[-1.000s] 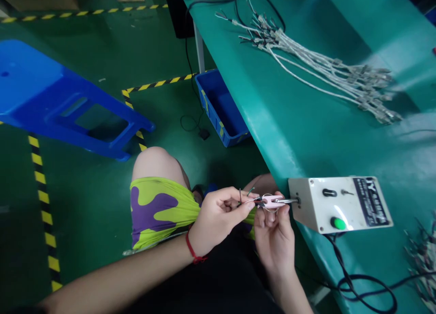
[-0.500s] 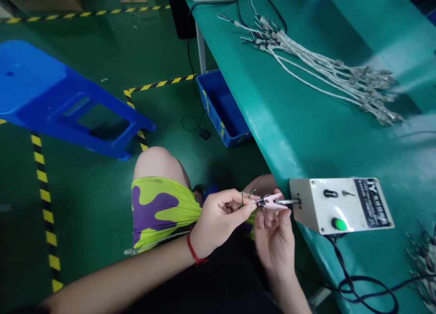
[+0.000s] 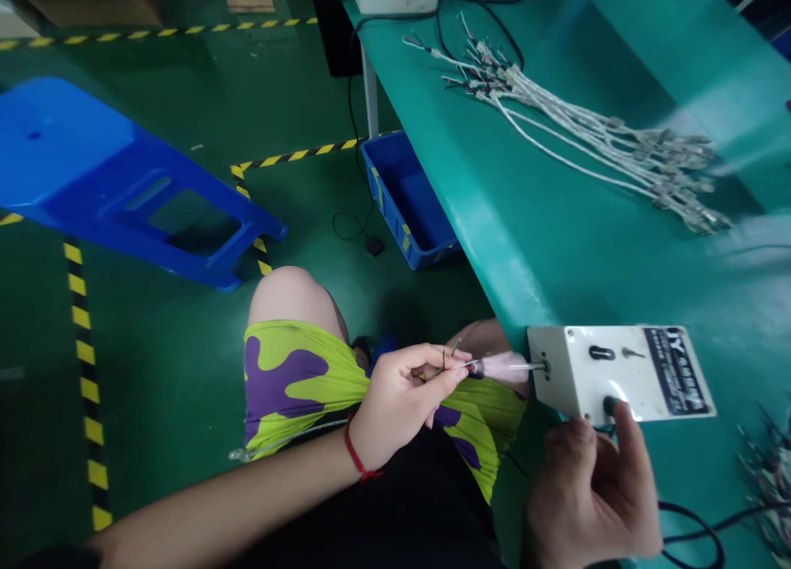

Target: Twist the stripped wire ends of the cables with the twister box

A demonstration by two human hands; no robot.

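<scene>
Left hand pinches thin wires between thumb and fingertips, just off the near edge of the worktop. The wire ends meet the pink clip (blurred) on the shaft of the white control box, which sits at that near edge. Right hand grasps nothing: fingers loosely curled, index fingertip laid on the box's button and largely covering it. Half a second earlier this hand cupped the clip from below; the left hand's pinch is unchanged. A black cord trails from the box. A white cable bundle lies toward the far edge. On the floor are an open blue bin beside the worktop's left edge, its contents not discernible, and a tipped blue stool.
</scene>
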